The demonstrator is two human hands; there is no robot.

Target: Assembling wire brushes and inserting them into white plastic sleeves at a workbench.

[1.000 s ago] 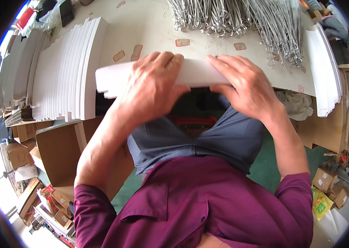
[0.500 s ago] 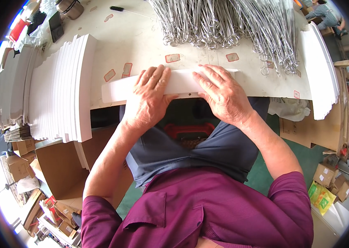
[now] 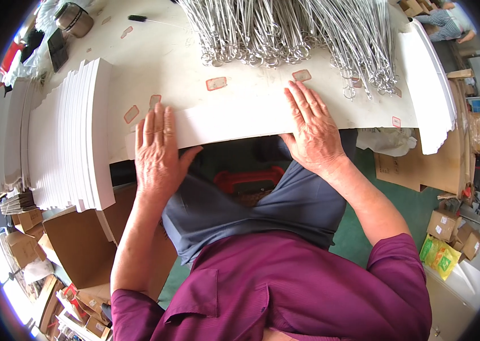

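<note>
A long, narrow white box or folded card strip (image 3: 228, 120) lies along the near edge of the table. My left hand (image 3: 159, 149) presses flat on its left part, fingers stretched forward and thumb out over the edge. On its right end rests my right hand (image 3: 312, 129), also flat, with fingers extended and thumb down along the edge. Neither hand grips anything. Beyond the strip lies a big heap of thin metal wire rods with ring ends (image 3: 274, 34), their rings toward me.
To the left stands a row of upright white boxes (image 3: 72, 136); more white pieces (image 3: 427, 91) are stacked at the right end. Farther back are a black-bristled brush (image 3: 138, 19) and a metal flask (image 3: 74, 20). An open cardboard box (image 3: 78, 247) sits below left.
My hands have moved apart along the white strip, mainly the left hand toward its left end. The fingers now lie straighter, and the view has shifted slightly.
</note>
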